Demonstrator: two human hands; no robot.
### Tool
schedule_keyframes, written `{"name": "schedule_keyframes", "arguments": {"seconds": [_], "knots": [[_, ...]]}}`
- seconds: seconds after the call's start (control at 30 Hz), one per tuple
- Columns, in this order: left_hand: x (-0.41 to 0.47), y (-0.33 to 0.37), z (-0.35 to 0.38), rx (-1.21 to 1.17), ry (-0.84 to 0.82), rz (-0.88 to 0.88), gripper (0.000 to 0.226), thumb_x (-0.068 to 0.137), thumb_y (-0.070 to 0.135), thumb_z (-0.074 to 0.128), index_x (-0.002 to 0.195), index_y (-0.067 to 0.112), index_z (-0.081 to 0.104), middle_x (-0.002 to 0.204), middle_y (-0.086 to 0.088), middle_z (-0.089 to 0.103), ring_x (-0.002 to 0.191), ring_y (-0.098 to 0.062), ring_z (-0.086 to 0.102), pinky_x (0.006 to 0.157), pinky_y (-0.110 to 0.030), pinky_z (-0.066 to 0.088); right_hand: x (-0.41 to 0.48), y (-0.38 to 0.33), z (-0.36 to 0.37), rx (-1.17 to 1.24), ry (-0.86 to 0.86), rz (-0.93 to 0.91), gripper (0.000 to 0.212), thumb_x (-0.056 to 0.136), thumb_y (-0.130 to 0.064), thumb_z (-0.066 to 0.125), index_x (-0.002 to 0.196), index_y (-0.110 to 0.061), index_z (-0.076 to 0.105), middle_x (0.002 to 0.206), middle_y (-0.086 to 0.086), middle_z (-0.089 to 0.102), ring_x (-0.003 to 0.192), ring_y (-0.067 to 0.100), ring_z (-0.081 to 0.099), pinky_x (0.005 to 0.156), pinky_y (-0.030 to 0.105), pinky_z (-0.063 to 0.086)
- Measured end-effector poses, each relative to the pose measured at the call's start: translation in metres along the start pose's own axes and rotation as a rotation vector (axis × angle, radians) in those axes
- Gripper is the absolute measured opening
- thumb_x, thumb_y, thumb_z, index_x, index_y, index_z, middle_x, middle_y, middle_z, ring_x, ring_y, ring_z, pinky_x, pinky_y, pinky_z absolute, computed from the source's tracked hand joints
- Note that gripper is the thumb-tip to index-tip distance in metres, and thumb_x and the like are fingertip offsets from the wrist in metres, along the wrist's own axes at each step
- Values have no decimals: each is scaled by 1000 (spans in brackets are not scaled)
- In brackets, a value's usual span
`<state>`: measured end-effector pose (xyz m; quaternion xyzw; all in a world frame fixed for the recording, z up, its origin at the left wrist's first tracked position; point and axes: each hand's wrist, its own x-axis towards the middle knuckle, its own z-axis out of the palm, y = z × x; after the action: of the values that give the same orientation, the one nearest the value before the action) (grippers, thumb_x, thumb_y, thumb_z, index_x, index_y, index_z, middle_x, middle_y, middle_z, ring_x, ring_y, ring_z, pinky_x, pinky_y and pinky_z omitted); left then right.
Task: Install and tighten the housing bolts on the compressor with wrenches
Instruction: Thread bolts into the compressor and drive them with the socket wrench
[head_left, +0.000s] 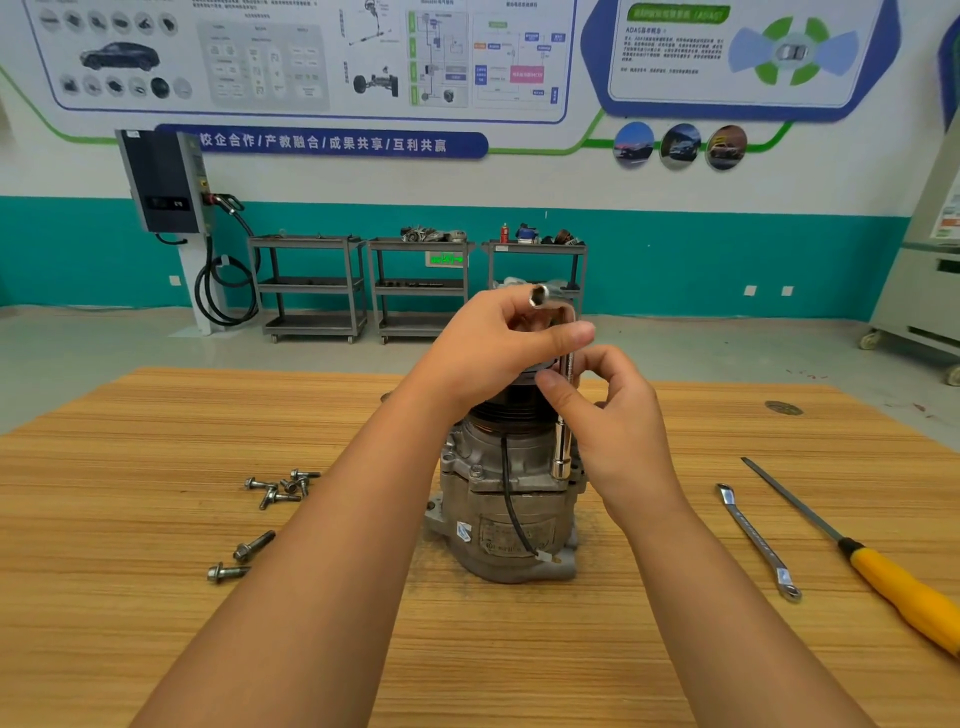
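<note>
The compressor (498, 509) stands upright at the middle of the table (156, 519), heavy and rigid, likely steady under torque. The left hand (488, 348) curls round the bend of the L-shaped socket wrench (562, 452); the right hand (613, 415) pinches its smooth shaft. Loose bolts (278, 488) lie at nine o'clock.

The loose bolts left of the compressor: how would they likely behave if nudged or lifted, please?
The loose bolts lie sideways on the flat table, so a nudge would probably curve them round their wider flanged heads, not roll them far. They look like solid metal: likely rigid and heavy for their size.
</note>
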<state>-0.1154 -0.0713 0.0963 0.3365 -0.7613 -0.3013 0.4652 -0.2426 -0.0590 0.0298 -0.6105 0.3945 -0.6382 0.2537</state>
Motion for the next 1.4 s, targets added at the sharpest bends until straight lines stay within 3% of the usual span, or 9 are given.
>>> {"name": "schedule_keyframes", "arguments": {"seconds": [0.17,0.4,0.5,0.73,0.83,1.0,1.13,1.2,1.4], "knots": [[3,-3,-1,-59,-28,-23,9,89,19,64,89,25,72,83,16,70,83,8,64,72,-4,46,-2,2,1,39,1,-19,13,88,-28,65,90,-17,58,95,0,63,89,9,61,68,18,49],[2,-1,0,10,-92,-16,19,98,24,53,98,26,72,103,8,69,98,-5,63,82,-10,48,-3,1,-6,59,-39,-61,19,97,-19,50,94,-27,67,100,-5,66,100,7,59,88,21,46],[-1,1,-1,34,-104,-41,21,98,30,51,99,31,72,103,18,68,99,11,59,79,1,40,-1,2,-5,26,-26,-36,11,94,-24,54,91,-27,64,95,-8,67,94,2,59,83,17,45],[1,1,3,34,6,-43,21,89,36,63,92,19,75,96,-15,69,84,-19,62,68,-19,46,-1,0,-2,82,4,12,8,87,-24,64,84,-18,60,87,-4,67,85,7,61,80,30,49],[0,0,3,19,18,-31,17,85,33,69,83,16,72,83,-26,58,70,-14,50,61,-17,41,0,0,-1,84,11,18,10,86,-23,66,82,-18,58,82,-6,66,82,7,60,78,31,49],[1,-1,3,-16,10,-32,5,84,27,71,81,23,72,73,7,62,67,0,56,60,-9,43,0,1,-1,79,2,-18,13,85,-20,67,82,-16,55,75,-20,63,75,-7,59,64,9,45],[2,-1,2,14,-23,-14,9,89,28,64,85,29,72,82,14,63,79,7,58,69,-5,43,0,3,-4,111,-59,7,5,93,-25,58,96,-25,62,98,-15,66,98,-1,60,84,22,47],[2,-2,1,39,-34,-2,12,91,27,62,85,30,72,86,10,62,82,4,58,73,-7,44,-1,2,-5,121,-90,18,18,96,-28,51,109,-34,62,115,-12,64,113,1,55,97,25,44],[2,-3,0,74,-50,7,15,93,28,59,85,32,71,86,5,59,86,-8,59,80,-20,46,-1,-4,-8,61,-114,-32,22,83,-42,50,92,-31,66,108,-3,62,108,6,57,99,32,44]]}}
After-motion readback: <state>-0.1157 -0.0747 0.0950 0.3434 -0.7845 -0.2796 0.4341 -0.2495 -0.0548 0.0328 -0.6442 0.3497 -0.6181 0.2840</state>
